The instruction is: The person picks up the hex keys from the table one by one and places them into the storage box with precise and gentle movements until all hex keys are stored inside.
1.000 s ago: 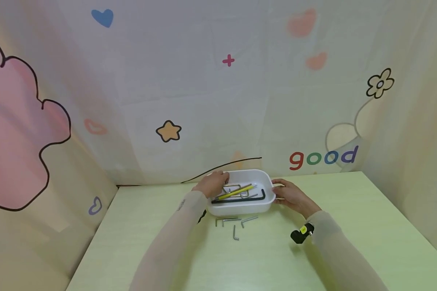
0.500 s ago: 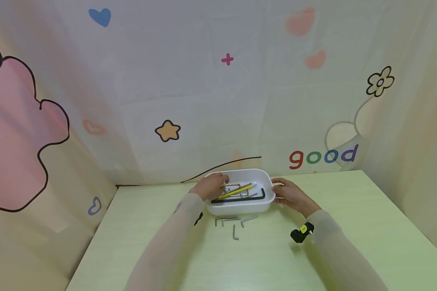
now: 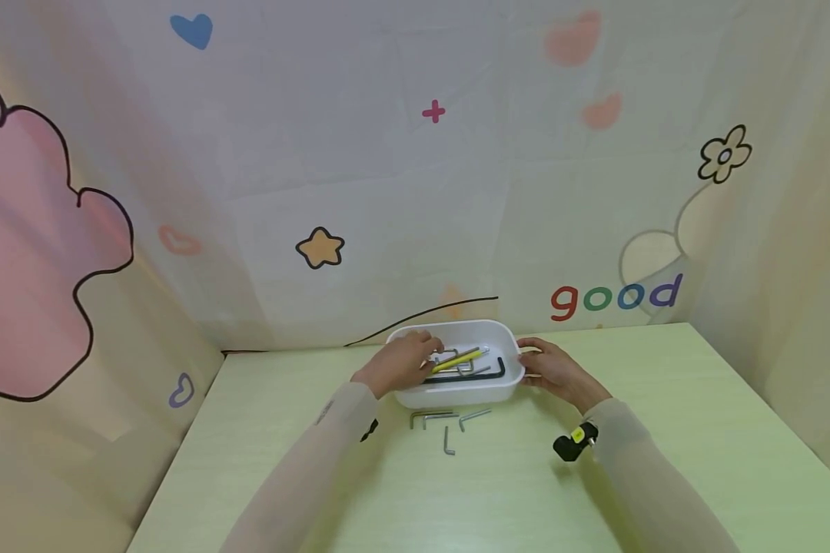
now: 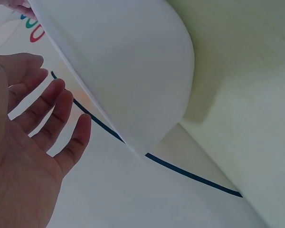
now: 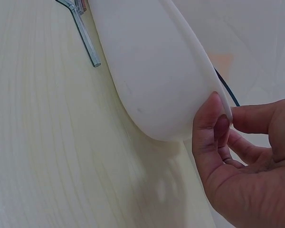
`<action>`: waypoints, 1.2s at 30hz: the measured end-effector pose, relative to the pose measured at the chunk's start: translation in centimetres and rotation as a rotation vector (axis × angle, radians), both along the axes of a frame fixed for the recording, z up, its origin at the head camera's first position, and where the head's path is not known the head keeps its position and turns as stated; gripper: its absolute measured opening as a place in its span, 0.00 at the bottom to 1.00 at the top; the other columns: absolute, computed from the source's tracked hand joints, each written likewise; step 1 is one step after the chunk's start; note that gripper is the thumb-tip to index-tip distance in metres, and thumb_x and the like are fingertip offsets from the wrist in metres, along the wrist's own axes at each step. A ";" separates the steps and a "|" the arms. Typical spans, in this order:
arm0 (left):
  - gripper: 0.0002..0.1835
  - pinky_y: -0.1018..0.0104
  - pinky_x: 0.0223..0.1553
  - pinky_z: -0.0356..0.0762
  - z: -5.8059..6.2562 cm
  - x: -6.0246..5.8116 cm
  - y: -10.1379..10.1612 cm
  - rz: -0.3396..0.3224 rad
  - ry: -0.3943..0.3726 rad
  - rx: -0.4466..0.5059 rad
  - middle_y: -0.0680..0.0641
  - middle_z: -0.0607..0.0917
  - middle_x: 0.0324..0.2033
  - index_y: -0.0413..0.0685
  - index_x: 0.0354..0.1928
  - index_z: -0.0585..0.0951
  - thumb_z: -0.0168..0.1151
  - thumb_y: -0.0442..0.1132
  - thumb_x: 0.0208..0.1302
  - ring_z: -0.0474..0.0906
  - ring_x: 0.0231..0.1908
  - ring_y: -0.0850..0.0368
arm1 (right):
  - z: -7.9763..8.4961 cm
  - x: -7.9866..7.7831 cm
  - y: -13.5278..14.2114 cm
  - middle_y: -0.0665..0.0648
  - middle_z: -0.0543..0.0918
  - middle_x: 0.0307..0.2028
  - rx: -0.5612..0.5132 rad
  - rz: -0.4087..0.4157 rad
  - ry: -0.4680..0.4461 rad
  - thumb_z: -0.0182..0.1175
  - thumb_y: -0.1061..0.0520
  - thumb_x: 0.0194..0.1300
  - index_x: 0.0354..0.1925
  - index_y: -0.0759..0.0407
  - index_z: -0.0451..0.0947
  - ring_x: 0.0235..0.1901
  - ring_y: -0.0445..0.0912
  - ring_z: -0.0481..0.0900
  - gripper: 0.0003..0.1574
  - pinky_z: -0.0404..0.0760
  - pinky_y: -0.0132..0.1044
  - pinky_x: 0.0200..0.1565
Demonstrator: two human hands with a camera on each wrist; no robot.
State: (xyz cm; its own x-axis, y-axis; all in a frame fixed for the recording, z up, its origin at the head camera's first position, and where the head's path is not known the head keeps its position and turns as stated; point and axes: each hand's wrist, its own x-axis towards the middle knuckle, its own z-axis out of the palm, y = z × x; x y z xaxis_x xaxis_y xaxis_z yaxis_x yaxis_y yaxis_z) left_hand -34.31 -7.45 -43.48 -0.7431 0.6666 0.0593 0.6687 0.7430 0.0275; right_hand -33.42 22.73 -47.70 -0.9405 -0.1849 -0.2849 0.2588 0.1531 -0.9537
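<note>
A person's two hands are at a white tray [image 3: 456, 397], which rests on a pale counter [image 3: 512, 491] close to its back edge, in front of a printed cloth [image 3: 415, 177]. The right hand [image 3: 556, 374] pinches the tray's right rim, thumb on one side and fingers on the other, apparently to steady it. The left hand [image 3: 397, 362] reaches over the tray's left end, its fingers spread and loosely bent; the left wrist view shows nothing between them, and coming over the rim seems to give it access to the contents. Inside, a yellow rod [image 3: 458, 361] lies slantwise among metal pieces, and a long black hex key [image 3: 480, 377] lies along the near side, its bent end at the right; it probably lies lengthwise because it takes up so much of the tray. The left hand hides part of the pile. On the counter just before the tray lie several smaller L-shaped keys [image 3: 475, 416], loose and at differing angles, perhaps apart so each can be told from the rest.
</note>
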 end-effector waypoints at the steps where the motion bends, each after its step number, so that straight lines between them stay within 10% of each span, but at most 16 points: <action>1: 0.16 0.61 0.58 0.77 0.0 0.2 0.0 -0.005 0.008 0.004 0.52 0.81 0.51 0.55 0.58 0.77 0.56 0.42 0.71 0.76 0.50 0.55 | 0.0 0.0 0.0 0.68 0.69 0.63 -0.001 0.000 0.000 0.48 0.60 0.75 0.72 0.60 0.56 0.46 0.49 0.77 0.30 0.83 0.33 0.44; 15: 0.16 0.65 0.56 0.79 0.7 3.7 -0.5 -0.064 0.089 0.047 0.53 0.81 0.50 0.54 0.58 0.78 0.58 0.43 0.70 0.76 0.51 0.57 | 0.0 -0.1 0.0 0.68 0.68 0.63 0.006 -0.001 -0.004 0.47 0.60 0.75 0.72 0.61 0.55 0.47 0.50 0.75 0.31 0.82 0.32 0.44; 36: 0.16 0.68 0.49 0.82 -1.4 7.9 -1.6 -0.094 0.136 0.030 0.54 0.82 0.52 0.53 0.57 0.78 0.59 0.42 0.69 0.80 0.49 0.60 | 0.0 -0.1 0.1 0.65 0.70 0.60 -0.008 0.021 0.004 0.46 0.61 0.75 0.72 0.62 0.54 0.45 0.48 0.75 0.30 0.82 0.32 0.44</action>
State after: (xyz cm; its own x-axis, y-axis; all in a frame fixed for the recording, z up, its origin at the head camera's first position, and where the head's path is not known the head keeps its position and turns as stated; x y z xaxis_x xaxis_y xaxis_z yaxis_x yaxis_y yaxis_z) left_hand -26.38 -9.02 -44.90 -0.6611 0.7294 0.1757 0.7345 0.6770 -0.0468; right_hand -33.49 22.78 -47.66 -0.9375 -0.2066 -0.2800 0.2521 0.1513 -0.9558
